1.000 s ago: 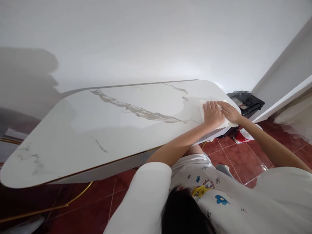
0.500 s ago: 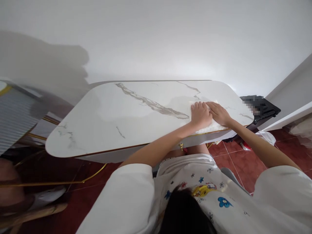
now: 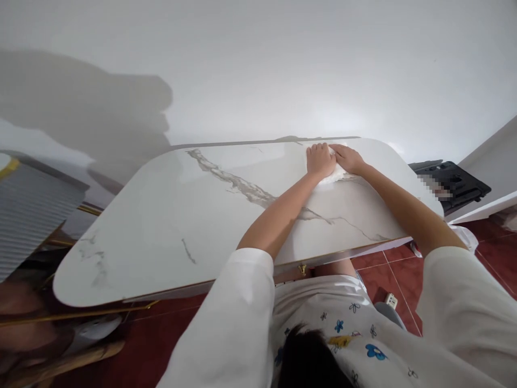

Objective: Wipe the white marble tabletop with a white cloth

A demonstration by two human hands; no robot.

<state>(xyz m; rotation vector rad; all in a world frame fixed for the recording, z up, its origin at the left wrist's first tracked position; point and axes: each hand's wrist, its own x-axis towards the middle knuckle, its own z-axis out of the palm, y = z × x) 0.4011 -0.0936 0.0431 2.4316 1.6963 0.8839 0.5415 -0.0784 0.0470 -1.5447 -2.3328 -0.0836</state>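
Note:
Both my arms reach across a white marble-patterned tabletop (image 3: 161, 215) with grey-brown veins. Near its back edge, right of the middle, my left hand (image 3: 320, 160) presses down on a crumpled white cloth (image 3: 334, 175), fingers curled over it. My right hand (image 3: 349, 160) lies against the cloth's right side, its fingertips meeting the left hand. Much of the cloth is hidden under the two hands, and its lower part shows between the wrists.
A white wall (image 3: 258, 70) runs behind the table. At the left stands a grey ribbed cabinet (image 3: 40, 199). A black case-like object (image 3: 464, 183), partly blurred out, is at the right. Below are red floor tiles (image 3: 371, 269) and a small gold knob (image 3: 302, 270) on the table front.
Both hands have slid the cloth away from the front edge towards the back of the tabletop. The arms are stretched further forward, and the view has shifted slightly.

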